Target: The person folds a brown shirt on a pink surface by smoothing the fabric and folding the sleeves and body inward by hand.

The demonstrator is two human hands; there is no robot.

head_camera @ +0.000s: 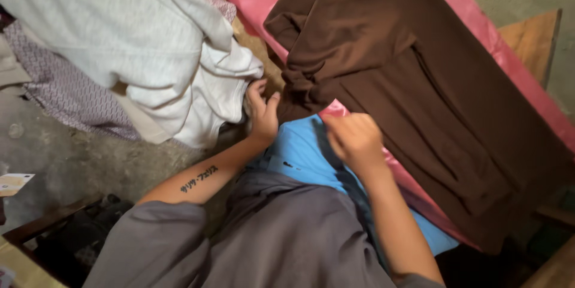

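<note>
A brown garment point(419, 84) is laid out flat across a pink cover point(479, 30) on the worktop, running from about 12 o'clock down to 4 o'clock in the view. Its near edge is bunched into folds around the middle of the frame, right by both hands.

The left hand point(262, 114) is seen at centre, fingers point(256, 93) loosely curled and pressed into the edge of a white cloth pile point(150, 42) that fills the 10 to 11 o'clock area. Whether the white fabric is actually pinched can't really be told, since the fingertips are tucked into it. A patterned purple-grey fabric point(66, 93) is draped under that pile, out toward 9 o'clock.

The right hand point(356, 139) is held just right of centre, closed into a loose fist with the fingers pressed together. It's placed right where the brown garment's folded edge meets the pink cover, and something seems to be gripped there, but which layer isn't clear.

A bright blue cloth point(305, 153) is spread below both hands, toward 6 o'clock, partly covered by the forearms. A grey sleeve point(269, 246) is seen at the bottom. A bare concrete floor point(72, 162) shows at 8 o'clock.
</note>
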